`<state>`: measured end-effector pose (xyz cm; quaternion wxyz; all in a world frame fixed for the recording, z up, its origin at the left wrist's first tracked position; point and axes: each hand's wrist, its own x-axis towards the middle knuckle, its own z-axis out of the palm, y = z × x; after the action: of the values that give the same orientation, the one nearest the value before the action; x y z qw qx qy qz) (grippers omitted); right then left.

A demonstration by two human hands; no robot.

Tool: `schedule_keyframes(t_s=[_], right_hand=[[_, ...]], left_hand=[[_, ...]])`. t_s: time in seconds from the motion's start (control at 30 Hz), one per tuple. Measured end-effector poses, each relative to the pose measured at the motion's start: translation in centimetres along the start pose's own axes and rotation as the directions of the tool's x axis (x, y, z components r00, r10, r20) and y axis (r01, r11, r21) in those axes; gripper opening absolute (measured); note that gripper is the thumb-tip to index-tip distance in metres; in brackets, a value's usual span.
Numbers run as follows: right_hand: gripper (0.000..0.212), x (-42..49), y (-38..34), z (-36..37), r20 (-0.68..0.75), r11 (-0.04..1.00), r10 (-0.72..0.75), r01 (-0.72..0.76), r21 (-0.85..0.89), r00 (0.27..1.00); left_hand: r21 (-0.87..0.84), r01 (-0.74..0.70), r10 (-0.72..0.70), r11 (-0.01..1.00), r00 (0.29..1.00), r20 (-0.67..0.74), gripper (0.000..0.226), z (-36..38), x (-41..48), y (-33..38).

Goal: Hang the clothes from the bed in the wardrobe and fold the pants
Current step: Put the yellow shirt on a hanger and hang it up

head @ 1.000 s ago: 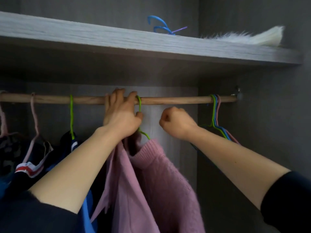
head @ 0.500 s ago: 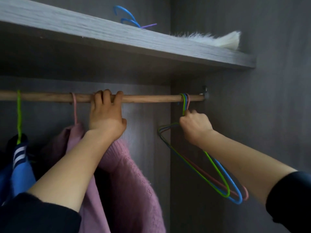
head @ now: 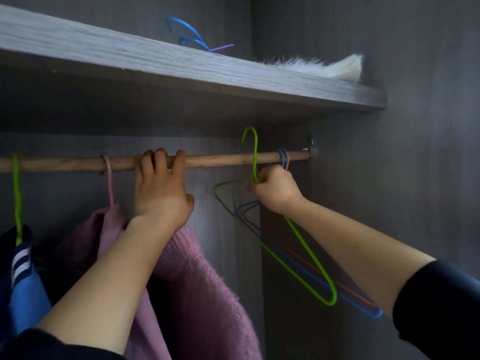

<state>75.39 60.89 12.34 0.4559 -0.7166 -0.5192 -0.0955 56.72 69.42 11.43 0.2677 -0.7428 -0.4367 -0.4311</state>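
Near the right end of the rod (head: 220, 159), the right hand (head: 275, 190) pinches the green hanger (head: 256, 146) by its neck. Its hook, on the rod a moment ago, now stands above it, so the hanger is probably free for the next garment. The left hand (head: 161, 198) curls its fingers over the rod, beside the hung sweater (head: 202, 281).

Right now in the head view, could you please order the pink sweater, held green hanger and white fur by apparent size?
Largest to smallest:
pink sweater
held green hanger
white fur, farther away, so unsure
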Motion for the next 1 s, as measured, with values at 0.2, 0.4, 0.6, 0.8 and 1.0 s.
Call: schedule_keyframes(t_s=[0.2, 0.4, 0.6, 0.8, 1.0], right_hand=[[0.035, -3.1, 0.1, 2.0, -0.101, 0.99, -0.077, 0.088, 0.109, 0.992], [0.009, -8.2, 1.4, -1.0, -0.064, 0.959, -0.062, 0.077, 0.273, 0.996], [0.011, -15.4, 3.9, -8.1, 0.107, 0.959, 0.013, -0.042, 0.281, 0.994], [0.015, -25.8, 9.7, -16.9, 0.182, 0.923, 0.116, -0.173, 0.343, 0.977], [0.015, -39.1, 18.0, -26.7, 0.267, 0.871, 0.284, -0.364, 0.33, 0.921]], left_hand=[[-0.043, 0.018, -0.016, 0.999, 0.999, 0.039, 0.085, -0.1, -0.1, 0.3], [-0.102, 0.073, -0.051, 0.992, 0.977, 0.206, 0.081, -3.5, -2.0, 2.2], [-0.213, 0.069, -0.01, 0.975, 0.963, 0.269, 0.065, -7.0, -7.5, 9.3], [-0.46, 0.078, 0.018, 0.884, 0.979, 0.201, 0.046, -11.4, -15.8, 19.5], [-0.687, 0.055, 0.138, 0.724, 0.965, 0.223, 0.04, -16.0, -27.9, 31.8]])
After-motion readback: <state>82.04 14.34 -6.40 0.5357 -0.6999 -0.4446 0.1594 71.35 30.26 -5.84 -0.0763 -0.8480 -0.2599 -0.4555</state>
